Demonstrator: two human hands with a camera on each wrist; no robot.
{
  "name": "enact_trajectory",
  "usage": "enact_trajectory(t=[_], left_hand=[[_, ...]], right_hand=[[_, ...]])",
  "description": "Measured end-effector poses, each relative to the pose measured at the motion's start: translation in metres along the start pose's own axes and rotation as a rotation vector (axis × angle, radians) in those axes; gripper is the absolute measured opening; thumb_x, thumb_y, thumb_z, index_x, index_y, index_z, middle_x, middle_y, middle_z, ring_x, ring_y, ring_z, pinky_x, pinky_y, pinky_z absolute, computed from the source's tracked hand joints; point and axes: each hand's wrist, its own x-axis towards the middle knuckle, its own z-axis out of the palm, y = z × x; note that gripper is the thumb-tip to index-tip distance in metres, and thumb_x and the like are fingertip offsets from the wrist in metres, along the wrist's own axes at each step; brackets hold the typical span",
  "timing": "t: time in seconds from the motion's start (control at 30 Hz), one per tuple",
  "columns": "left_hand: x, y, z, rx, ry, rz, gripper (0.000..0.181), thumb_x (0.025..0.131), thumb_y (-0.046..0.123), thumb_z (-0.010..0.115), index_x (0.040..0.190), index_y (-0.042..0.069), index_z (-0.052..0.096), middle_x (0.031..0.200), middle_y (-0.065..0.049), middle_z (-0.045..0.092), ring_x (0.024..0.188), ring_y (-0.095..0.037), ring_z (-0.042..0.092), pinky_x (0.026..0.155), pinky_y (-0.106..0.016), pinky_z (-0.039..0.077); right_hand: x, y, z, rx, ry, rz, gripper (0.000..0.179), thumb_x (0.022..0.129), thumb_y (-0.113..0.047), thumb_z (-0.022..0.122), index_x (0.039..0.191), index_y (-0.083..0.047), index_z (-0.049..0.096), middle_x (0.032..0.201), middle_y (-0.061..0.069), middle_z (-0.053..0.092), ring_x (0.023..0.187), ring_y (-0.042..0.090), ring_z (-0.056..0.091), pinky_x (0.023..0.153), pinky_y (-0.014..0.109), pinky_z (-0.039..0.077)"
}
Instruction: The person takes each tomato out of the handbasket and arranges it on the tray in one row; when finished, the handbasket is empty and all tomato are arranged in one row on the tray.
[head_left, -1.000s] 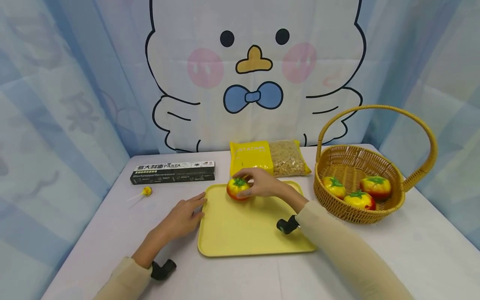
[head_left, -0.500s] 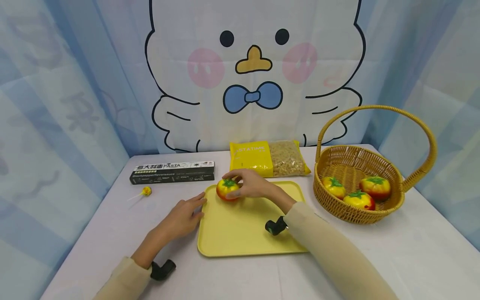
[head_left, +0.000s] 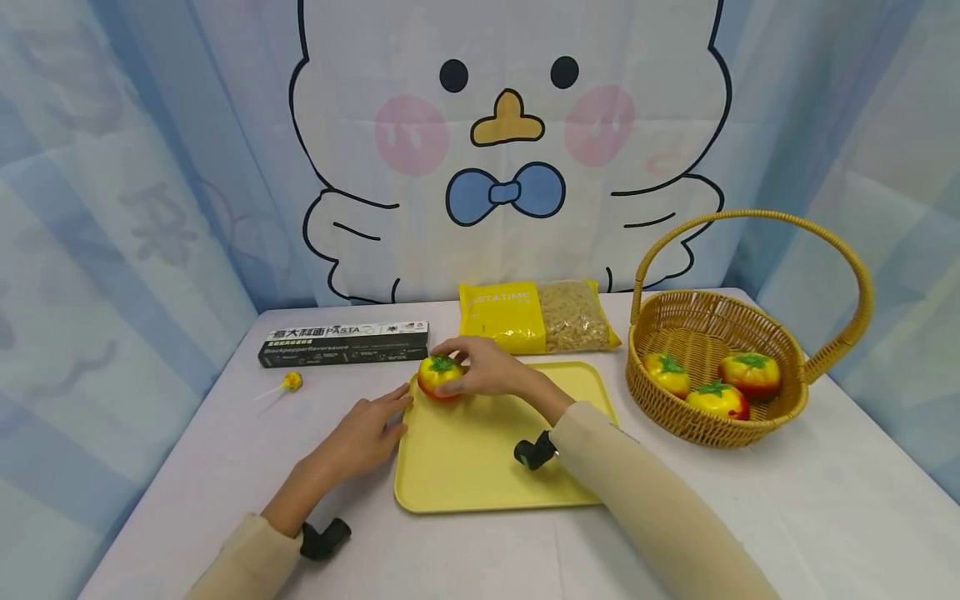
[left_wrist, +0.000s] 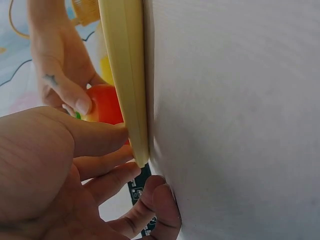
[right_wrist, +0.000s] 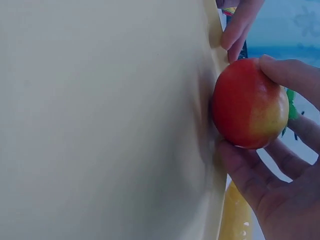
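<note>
My right hand [head_left: 487,367] holds a red and yellow tomato [head_left: 438,375] with a green leafy top at the far left corner of the yellow tray [head_left: 495,467]. Thumb and fingers lie round its sides in the right wrist view, with the tomato [right_wrist: 245,105] close over the tray's surface. At the tray's left edge my left hand [head_left: 366,435] rests with its fingers extended. In the left wrist view the fingertips of this hand [left_wrist: 55,165] are right at the tray's rim [left_wrist: 125,75].
A wicker basket [head_left: 652,417] with a tall handle and 3 tomatoes stands at the right. Behind the tray lies a yellow pasta bag [head_left: 502,321]. A dark pasta box [head_left: 345,343] and a lollipop [head_left: 292,381] lie at the left.
My right hand has moved left across the back of the tray with the tomato, into the far left corner. My left hand has stayed at the tray's edge.
</note>
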Motion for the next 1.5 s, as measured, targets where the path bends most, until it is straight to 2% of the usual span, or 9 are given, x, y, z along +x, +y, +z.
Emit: enact_trajectory(t=[0.43,0.7,0.87,1.0,1.17,1.5], left_hand=[[-0.001,0.002,-0.001,-0.015,-0.005,-0.001,0.049,0.105,0.010,0.062,0.152,-0.001,0.055,0.169,-0.016,0.041,0.137,-0.047,0.056,0.114,-0.062,0.045],[0.000,0.001,0.000,-0.008,-0.002,-0.009,0.050,0.104,0.010,0.063,0.152,0.000,0.054,0.169,-0.016,0.042,0.133,-0.045,0.059,0.110,-0.060,0.048],[0.000,0.001,0.000,-0.013,-0.005,-0.027,0.049,0.104,0.010,0.064,0.152,0.001,0.056,0.168,-0.016,0.043,0.123,-0.040,0.062,0.097,-0.051,0.054],[0.001,0.002,-0.001,-0.014,-0.009,-0.047,0.049,0.104,0.011,0.065,0.152,0.003,0.057,0.168,-0.015,0.043,0.116,-0.035,0.062,0.086,-0.042,0.050],[0.001,0.003,-0.001,-0.017,-0.011,-0.069,0.049,0.104,0.011,0.064,0.151,0.004,0.057,0.167,-0.014,0.045,0.111,-0.031,0.060,0.081,-0.039,0.048],[0.000,0.004,-0.001,-0.015,-0.015,-0.084,0.049,0.104,0.013,0.065,0.152,0.005,0.057,0.167,-0.013,0.045,0.123,-0.036,0.061,0.095,-0.049,0.053]], right_hand=[[0.006,-0.003,0.003,0.012,0.009,0.020,0.056,0.091,-0.021,0.084,0.143,-0.011,0.066,0.147,0.011,0.067,0.125,0.032,0.066,0.109,0.043,0.054],[0.010,-0.006,0.005,0.003,0.001,0.023,0.056,0.091,-0.023,0.084,0.142,-0.012,0.067,0.147,0.009,0.067,0.126,0.032,0.066,0.109,0.042,0.054],[0.012,-0.008,0.008,0.003,0.003,0.030,0.056,0.090,-0.026,0.085,0.141,-0.014,0.067,0.145,0.007,0.069,0.124,0.031,0.066,0.108,0.041,0.054],[0.013,-0.008,0.009,0.008,0.005,0.031,0.056,0.090,-0.027,0.085,0.141,-0.014,0.067,0.144,0.007,0.069,0.124,0.030,0.065,0.107,0.041,0.055],[0.016,-0.008,0.010,0.019,0.001,0.038,0.056,0.091,-0.026,0.085,0.142,-0.015,0.067,0.145,0.006,0.068,0.125,0.030,0.064,0.108,0.042,0.054],[0.016,-0.008,0.011,0.025,0.001,0.036,0.056,0.091,-0.026,0.084,0.143,-0.015,0.066,0.146,0.006,0.068,0.124,0.030,0.065,0.107,0.041,0.054]])
